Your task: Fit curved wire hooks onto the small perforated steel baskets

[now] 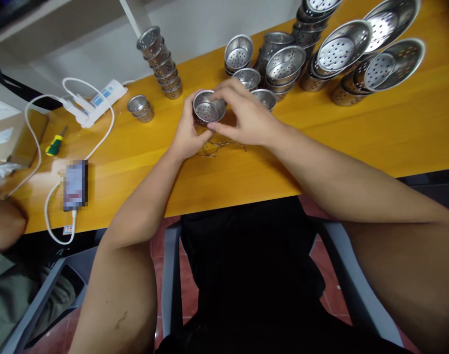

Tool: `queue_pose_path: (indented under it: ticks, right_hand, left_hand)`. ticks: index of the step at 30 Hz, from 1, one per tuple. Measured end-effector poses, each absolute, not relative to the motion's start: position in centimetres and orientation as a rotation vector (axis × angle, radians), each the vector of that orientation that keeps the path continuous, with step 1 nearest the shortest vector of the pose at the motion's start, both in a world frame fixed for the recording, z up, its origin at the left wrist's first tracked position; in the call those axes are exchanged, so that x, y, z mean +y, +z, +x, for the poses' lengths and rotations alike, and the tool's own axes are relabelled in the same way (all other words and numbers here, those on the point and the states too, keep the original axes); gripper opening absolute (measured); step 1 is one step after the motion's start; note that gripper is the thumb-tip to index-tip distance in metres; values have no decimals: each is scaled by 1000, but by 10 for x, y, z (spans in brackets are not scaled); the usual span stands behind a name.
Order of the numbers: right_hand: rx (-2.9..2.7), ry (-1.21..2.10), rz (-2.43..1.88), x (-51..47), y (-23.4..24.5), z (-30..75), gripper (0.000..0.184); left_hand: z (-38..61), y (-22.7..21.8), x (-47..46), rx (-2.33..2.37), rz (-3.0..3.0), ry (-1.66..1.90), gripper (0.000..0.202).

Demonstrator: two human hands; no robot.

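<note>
The person wears deep black, plain-looking cloth (254, 275) over the body, so dark that seams and most folds vanish and any border between upper and lower clothing cannot be made out. Its outline is broad, with a soft, rounded bulge along the right side. Both arms are bare: the left forearm (151, 191) and the right forearm (331, 167) taper smoothly to uncovered wrists. The left upper arm (114, 290) bears a thin, squiggly mark and a tiny dot. The left hand (187, 135) and the right hand (246, 113) are ungloved, the right thumbnail just visible.
</note>
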State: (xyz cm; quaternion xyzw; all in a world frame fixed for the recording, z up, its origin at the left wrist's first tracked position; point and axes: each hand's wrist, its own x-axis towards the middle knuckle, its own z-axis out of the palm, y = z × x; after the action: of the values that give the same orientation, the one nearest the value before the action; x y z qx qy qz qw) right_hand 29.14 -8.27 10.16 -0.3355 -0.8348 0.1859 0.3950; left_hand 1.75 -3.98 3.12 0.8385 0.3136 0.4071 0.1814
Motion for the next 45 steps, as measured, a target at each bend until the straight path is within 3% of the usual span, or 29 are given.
queue_pose_path:
  ticks: [9,17,28,33,38,45]
  right_hand:
    - [-2180,481,-835,-76,88,290,46]
    - [-2148,496,-732,-79,87,285,36]
    - [-2090,468,-895,-80,113,301,29]
    - [-2038,183,-913,-62,119,324,2]
    - [-1861,-2,-1095,-44,121,345,27]
    - [-1808,80,-1221,-20,98,349,27]
  left_hand:
    - [14,34,-43,982,2426,1068,102]
    - [15,31,-41,857,2401,1134,91]
    - [4,8,-14,863,2215,1132,113]
    - [1,13,-18,895,2178,1062,114]
    - [1,24,-31,1032,2216,954,93]
    - [3,27,-34,1079,2200,948,85]
